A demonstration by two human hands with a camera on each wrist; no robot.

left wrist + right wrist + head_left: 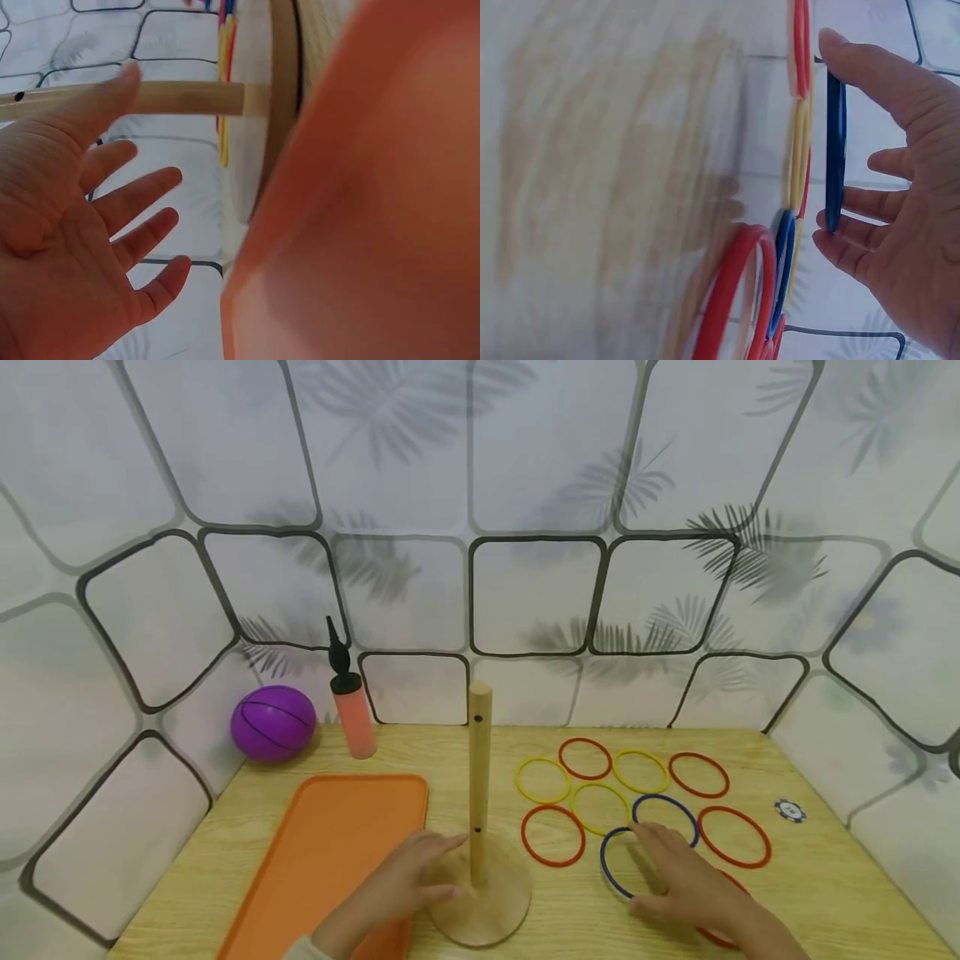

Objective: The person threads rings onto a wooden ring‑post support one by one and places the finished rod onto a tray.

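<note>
In the head view, a wooden post [480, 768] stands upright on a round wooden base [498, 906]. My left hand [397, 878] is just left of the post, fingers spread, over the base's edge; the left wrist view shows its palm holding nothing. My right hand [688, 883] grips a blue ring [609, 867] between thumb and fingers. In the right wrist view this ring [835, 150] is raised off the table. Beneath the right hand lies a partly hidden red ring [723, 937]. Another blue ring [697, 833] lies just beyond the right hand.
Several red and yellow rings lie flat on the table, among them a yellow ring [573, 810] and a red ring [553, 865]. An orange tray [345, 827] is at the left. Behind it are a purple ball [273, 723] and a pink pump [354, 722]. A poker chip [791, 811] lies far right.
</note>
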